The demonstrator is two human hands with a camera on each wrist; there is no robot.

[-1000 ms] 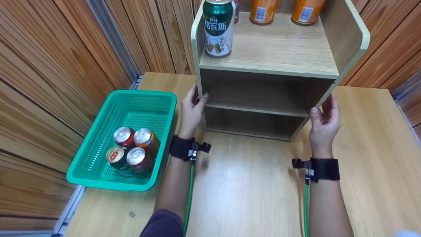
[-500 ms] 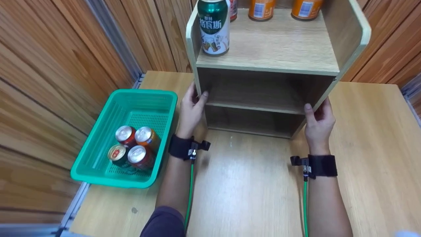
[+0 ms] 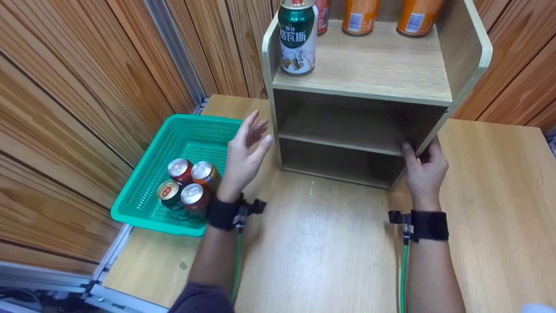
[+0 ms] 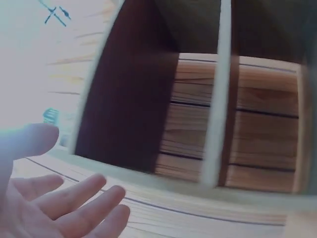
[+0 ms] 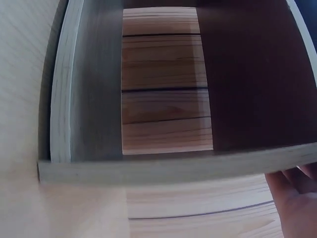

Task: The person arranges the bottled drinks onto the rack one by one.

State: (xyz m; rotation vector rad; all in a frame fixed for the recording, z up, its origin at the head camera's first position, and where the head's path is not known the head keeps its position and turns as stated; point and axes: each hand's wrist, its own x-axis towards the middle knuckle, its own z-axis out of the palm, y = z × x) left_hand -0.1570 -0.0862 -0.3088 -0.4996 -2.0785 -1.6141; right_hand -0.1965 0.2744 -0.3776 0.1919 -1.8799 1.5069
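A wooden shelf (image 3: 365, 93) with three levels stands on the table. My right hand (image 3: 425, 178) holds its right side panel, thumb at the front edge and fingers around the outer face. In the right wrist view, part of that hand (image 5: 299, 203) shows below the panel's edge. My left hand (image 3: 243, 158) is in the air between the shelf and a green basket (image 3: 143, 224), fingers spread and holding nothing. The left wrist view has the hand's fingers (image 4: 79, 208) apart from the shelf's side edge. On the top level stands a green and white can (image 3: 297, 41).
Several drink cans (image 3: 193, 194) stand in the basket on the left. A red can (image 3: 322, 19) and two orange cans (image 3: 359, 19) sit farther back on the top level. Wood-panelled walls (image 3: 65, 108) enclose the table (image 3: 312, 252) behind and at the left.
My left hand has let go of the shelf's left side and moved left toward the basket. The right hand, closed from a looser pose onto the right panel, stays there.
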